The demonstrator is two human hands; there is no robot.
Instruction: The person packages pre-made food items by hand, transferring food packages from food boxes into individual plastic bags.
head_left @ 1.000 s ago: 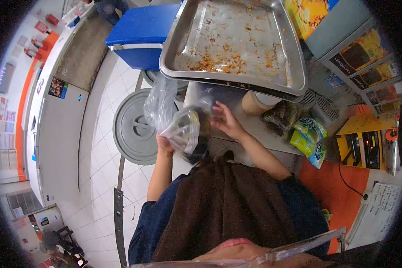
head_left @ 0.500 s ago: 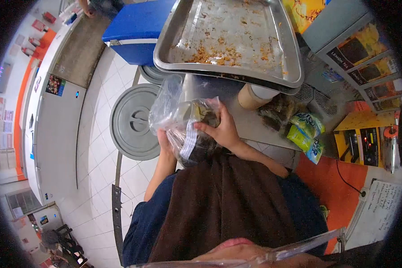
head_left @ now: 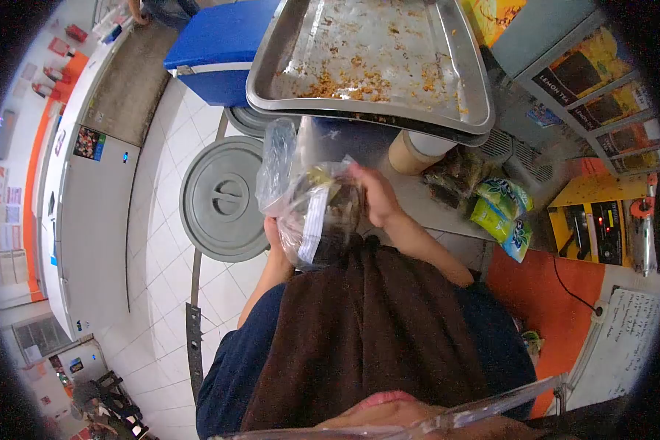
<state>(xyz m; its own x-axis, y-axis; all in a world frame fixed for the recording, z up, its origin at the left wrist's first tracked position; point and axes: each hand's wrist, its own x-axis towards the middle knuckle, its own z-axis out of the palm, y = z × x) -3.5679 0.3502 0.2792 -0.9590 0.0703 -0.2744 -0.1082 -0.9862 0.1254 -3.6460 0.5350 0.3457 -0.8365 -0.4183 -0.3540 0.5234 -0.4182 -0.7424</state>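
A clear plastic bag [head_left: 315,220] with dark contents and a white striped label is held close to the brown apron. My left hand [head_left: 273,233] grips its left side, the fingers mostly behind the plastic. On the right side, my right hand [head_left: 374,194] is closed round the bag's upper edge. The bag's loose, empty part [head_left: 277,158] stands up at the upper left. Beyond the hands lies a metal tray [head_left: 367,105] with orange-brown crumbs.
A grey round lid [head_left: 224,198] is at the left, a blue cooler [head_left: 216,37] behind it. Right of the hands are a cardboard roll [head_left: 411,155], green packets [head_left: 502,216] and a yellow-black device [head_left: 587,235]. Another person's hand [head_left: 137,13] shows at the top left.
The bag has turned more upright, its label now facing up more plainly. My right hand's thumb has moved off the label toward the bag's right edge.
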